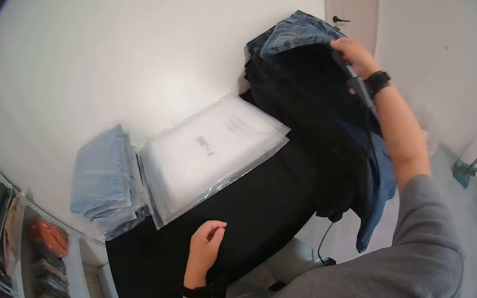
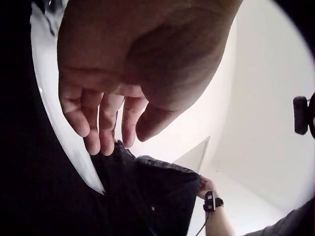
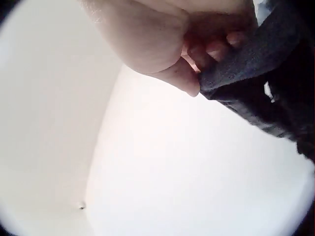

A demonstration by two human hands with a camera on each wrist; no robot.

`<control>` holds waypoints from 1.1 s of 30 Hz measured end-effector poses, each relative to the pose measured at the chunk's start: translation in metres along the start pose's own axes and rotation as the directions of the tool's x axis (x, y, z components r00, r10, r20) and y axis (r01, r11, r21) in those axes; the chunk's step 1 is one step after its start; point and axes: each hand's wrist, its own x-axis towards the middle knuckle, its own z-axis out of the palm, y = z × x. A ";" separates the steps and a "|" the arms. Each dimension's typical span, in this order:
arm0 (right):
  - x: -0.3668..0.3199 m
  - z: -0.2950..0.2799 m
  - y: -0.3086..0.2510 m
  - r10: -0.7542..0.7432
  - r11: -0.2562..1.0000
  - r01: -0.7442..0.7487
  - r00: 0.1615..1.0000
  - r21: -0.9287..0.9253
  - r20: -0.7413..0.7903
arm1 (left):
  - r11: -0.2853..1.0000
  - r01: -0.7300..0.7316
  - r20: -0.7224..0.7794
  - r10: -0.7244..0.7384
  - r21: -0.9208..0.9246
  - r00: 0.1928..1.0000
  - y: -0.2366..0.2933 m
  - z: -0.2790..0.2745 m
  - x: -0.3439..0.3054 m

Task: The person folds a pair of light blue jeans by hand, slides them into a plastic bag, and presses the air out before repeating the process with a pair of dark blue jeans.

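Note:
My right hand (image 1: 357, 57) is raised at the far right end of the table and pinches the edge of a black garment (image 1: 319, 87). Up close in the right wrist view, a dark grey fold of cloth (image 3: 246, 61) lies between thumb and fingers. Blue jeans (image 1: 301, 31) show behind and below the garment in a heap. My left hand (image 1: 205, 246) hovers over the near side of the black-covered table (image 1: 246, 197), its fingers loosely bent around nothing. Nearest to it lies a stack of clear printed bags (image 1: 207, 147) with white contents.
Folded light-blue clothing in clear bags (image 1: 100, 176) is stacked at the table's left end. Shelves (image 1: 71, 266) with bagged items and an orange bundle (image 1: 48, 238) stand at left. A cable (image 1: 320, 241) hangs below the table's near edge. A green dustpan (image 1: 463, 173) is at right.

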 end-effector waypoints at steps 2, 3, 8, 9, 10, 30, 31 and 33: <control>-0.035 -0.022 -0.045 -0.078 0.969 0.036 0.983 0.243 0.167 | 0.989 0.006 0.106 0.011 -0.151 0.994 0.016 0.012 0.012; -0.057 -0.026 -0.066 -0.072 0.973 0.034 0.984 0.228 0.163 | 0.957 0.030 0.205 0.031 -0.288 0.978 0.025 0.022 0.020; -0.189 0.002 -0.120 -0.101 0.994 0.081 0.917 0.067 0.386 | 0.633 0.370 0.492 0.018 -0.680 0.871 0.050 0.099 0.057; -0.214 0.010 -0.119 -0.026 1.000 0.031 0.862 -0.001 0.507 | 0.472 0.525 0.592 -0.010 -0.708 0.806 0.042 0.118 0.065; -0.234 0.019 -0.117 0.077 0.997 -0.060 0.784 -0.048 0.616 | 0.462 0.534 0.598 -0.008 -0.709 0.801 0.035 0.134 0.073; 0.024 0.127 0.113 -0.205 0.117 0.023 0.979 -0.993 -0.001 | 0.317 0.633 0.519 -0.377 -0.706 0.767 0.013 0.195 0.068; 0.023 0.124 0.108 -0.127 0.181 -0.001 0.992 -0.984 -0.024 | 0.344 0.634 0.505 -0.395 -0.693 0.767 0.020 0.192 0.066; 0.022 0.112 0.095 -0.030 0.301 -0.012 0.999 -0.954 -0.023 | 0.359 0.636 0.507 -0.394 -0.683 0.767 0.022 0.191 0.064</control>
